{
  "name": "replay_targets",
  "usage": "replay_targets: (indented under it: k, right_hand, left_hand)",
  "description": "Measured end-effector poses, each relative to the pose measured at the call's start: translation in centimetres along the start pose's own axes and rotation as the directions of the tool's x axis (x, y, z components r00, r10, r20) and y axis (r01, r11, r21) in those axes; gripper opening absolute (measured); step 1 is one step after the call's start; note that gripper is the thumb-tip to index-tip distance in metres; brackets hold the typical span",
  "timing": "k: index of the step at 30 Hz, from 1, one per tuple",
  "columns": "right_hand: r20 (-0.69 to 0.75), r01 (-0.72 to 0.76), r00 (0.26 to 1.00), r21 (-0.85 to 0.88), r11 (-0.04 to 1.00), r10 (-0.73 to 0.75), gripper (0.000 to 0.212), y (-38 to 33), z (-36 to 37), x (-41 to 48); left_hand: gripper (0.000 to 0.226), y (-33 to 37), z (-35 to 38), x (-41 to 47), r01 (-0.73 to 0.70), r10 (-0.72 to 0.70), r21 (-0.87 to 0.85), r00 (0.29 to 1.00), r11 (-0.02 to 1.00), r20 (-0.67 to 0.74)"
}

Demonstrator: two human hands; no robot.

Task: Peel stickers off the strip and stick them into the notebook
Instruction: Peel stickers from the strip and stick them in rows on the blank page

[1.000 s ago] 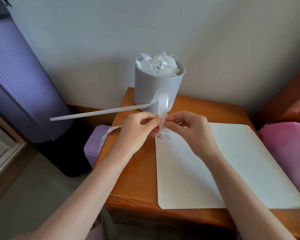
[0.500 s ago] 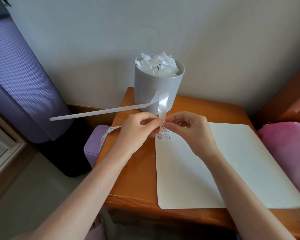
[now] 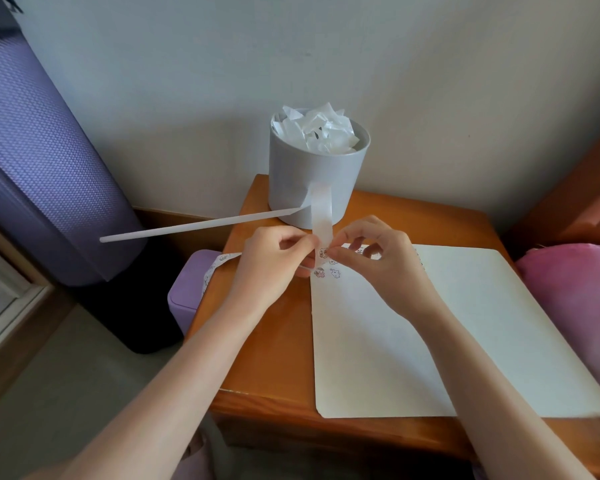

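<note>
A long white sticker strip (image 3: 321, 216) loops up in front of the grey cup and trails off to the left as a thin band. My left hand (image 3: 274, 261) pinches the strip just below the loop. My right hand (image 3: 374, 254) pinches at a small printed sticker (image 3: 323, 252) on the strip with thumb and forefinger. The open notebook (image 3: 430, 334) lies flat on the wooden table under my right hand. Two small stickers (image 3: 327, 273) sit at the top left corner of its page.
A grey cup (image 3: 317, 174) stuffed with crumpled white backing paper stands at the back of the small wooden table (image 3: 264, 358). A purple box (image 3: 187, 296) sits left of the table, a purple rolled mat (image 3: 39, 168) beyond it, and pink fabric (image 3: 582, 289) to the right.
Both hands stay nearly where they were, holding the strip. My right thumb and forefinger have shifted slightly on the sticker.
</note>
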State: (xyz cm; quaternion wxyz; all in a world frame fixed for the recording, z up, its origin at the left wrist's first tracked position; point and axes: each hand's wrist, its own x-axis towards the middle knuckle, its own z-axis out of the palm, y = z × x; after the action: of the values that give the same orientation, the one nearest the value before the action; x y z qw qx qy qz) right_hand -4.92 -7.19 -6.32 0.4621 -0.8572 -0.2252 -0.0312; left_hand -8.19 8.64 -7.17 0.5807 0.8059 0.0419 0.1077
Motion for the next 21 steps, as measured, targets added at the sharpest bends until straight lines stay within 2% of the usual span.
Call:
replay_targets:
  k: [7, 13, 21]
  right_hand:
    - [-0.011, -0.132, 0.991, 0.175, 0.976, 0.136, 0.003, -0.5, -1.6, 0.1]
    - [0.067, -0.365, 0.929, 0.020, 0.931, 0.363, 0.006, 1.0, -2.8, 0.3]
    - [0.116, -0.389, 0.914, -0.020, 0.921, 0.389, 0.004, 1.6, -2.1, 0.3]
  left_hand:
    - [0.006, -0.1, -0.1, 0.0, 0.002, 0.001, 0.050, 0.999, 0.999, -0.048]
    - [0.007, -0.1, -0.2, 0.1, 0.009, -0.006, 0.052, 0.999, 0.999, -0.054]
    - [0.008, -0.1, -0.2, 0.0, 0.010, -0.007, 0.049, 0.998, 0.999, -0.057]
